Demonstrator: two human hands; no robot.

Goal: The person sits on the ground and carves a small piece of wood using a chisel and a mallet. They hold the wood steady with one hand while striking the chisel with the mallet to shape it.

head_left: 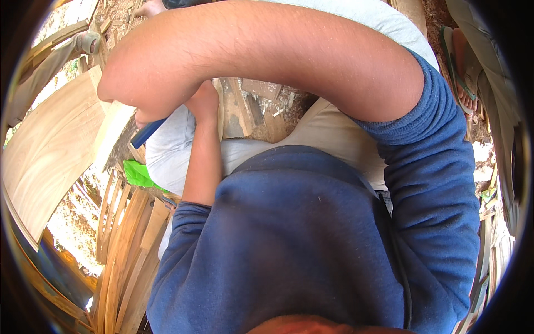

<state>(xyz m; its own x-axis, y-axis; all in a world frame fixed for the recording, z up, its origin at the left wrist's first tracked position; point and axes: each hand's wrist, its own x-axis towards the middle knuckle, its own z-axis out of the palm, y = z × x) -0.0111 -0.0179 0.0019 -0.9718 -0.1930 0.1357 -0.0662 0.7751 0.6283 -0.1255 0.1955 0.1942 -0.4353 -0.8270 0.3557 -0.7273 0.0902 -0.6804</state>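
Note:
My right arm crosses the top of the view in a wide arc, blue sleeve pushed up. My right hand [143,116] bends down at the left, fingers closed around a blue-handled tool [148,132] whose working end is hidden. Rising from below, my left hand [203,101] rests against an upright wooden piece [220,114]; its fingers are hidden under my right arm, so its grip is unclear. Both hands are close together above my light trousers [167,150].
A broad pale wooden panel [50,145] lies at the left. Curved wooden slats [128,250] fill the lower left, beside a green scrap [139,173]. Wood offcuts and shavings [261,106] cover the ground ahead. Another person's sandalled foot [461,67] is at the upper right.

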